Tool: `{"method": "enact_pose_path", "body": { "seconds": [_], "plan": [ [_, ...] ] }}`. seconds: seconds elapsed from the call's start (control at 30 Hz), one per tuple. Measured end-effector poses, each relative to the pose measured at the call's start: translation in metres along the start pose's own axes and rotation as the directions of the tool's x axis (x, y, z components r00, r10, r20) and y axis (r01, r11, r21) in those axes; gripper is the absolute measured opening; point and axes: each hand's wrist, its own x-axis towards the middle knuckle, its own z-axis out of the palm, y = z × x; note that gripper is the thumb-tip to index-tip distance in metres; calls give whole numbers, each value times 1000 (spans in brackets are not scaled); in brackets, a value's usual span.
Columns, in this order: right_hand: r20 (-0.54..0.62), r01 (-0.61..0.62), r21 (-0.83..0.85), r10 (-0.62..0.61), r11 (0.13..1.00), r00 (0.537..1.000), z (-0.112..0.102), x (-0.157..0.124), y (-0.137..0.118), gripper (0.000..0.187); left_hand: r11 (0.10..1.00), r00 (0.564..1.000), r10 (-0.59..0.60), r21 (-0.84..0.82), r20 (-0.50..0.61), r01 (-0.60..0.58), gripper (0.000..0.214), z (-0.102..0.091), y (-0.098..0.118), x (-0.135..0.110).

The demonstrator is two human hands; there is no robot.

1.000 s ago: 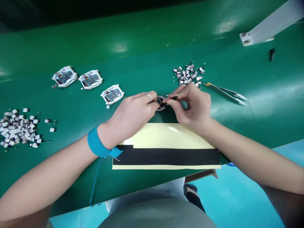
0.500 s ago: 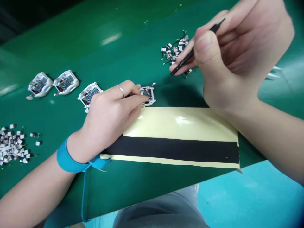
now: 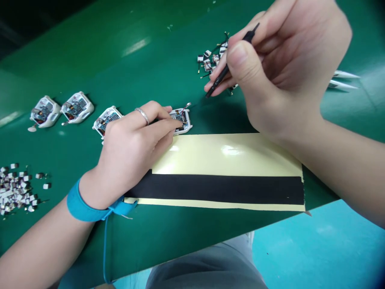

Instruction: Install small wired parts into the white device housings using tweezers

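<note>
My left hand [image 3: 135,138], with a ring on one finger and a blue strap at the wrist, is closed on a small white housing with a circuit board [image 3: 183,120]. Fingertips press onto the board, and the hand covers most of the unit's left side. Above and to the right, my right hand [image 3: 276,68] pinches a thin black pen-like tool [image 3: 221,78] between thumb and fingers. One tapered end points up right; the other slants down left, clear of the board. Partly behind the right hand lies a pile of small parts with black leads [image 3: 207,64].
Three more open white housings [image 3: 77,107] stand in a row at the left. Many small white-and-dark parts [image 3: 18,190] are heaped at the far left. A yellow sheet with a black strip [image 3: 228,188] lies along the front edge. Two white pointed tips [image 3: 344,80] show beyond my right hand.
My right hand and the black tool have shifted left, nearer the held housing. My left hand keeps its grip on the unit. The whole view has turned slightly.
</note>
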Motion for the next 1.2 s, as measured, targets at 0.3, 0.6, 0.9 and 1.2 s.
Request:
{"method": "enact_pose_path", "body": {
  "seconds": [0.3,0.6,0.9,1.2],
  "plan": [
    [15,3,16,-3,1000,1000,1,0,2,19,1000,1000,-13,-4,8,13,16,1,0,-1],
    [24,-12,21,11,1000,1000,2,-1,2,19,999,1000,-26,18,-9,26,17,0,-1,0],
    [17,0,49,0,999,1000,4,-2,4,17,997,998,-66,-27,20,66,17,2,-1,-2],
    [-1,7,67,-7,998,1000,6,-4,4,17,999,999,-51,7,16,51,19,2,0,-3]
  ]
}}
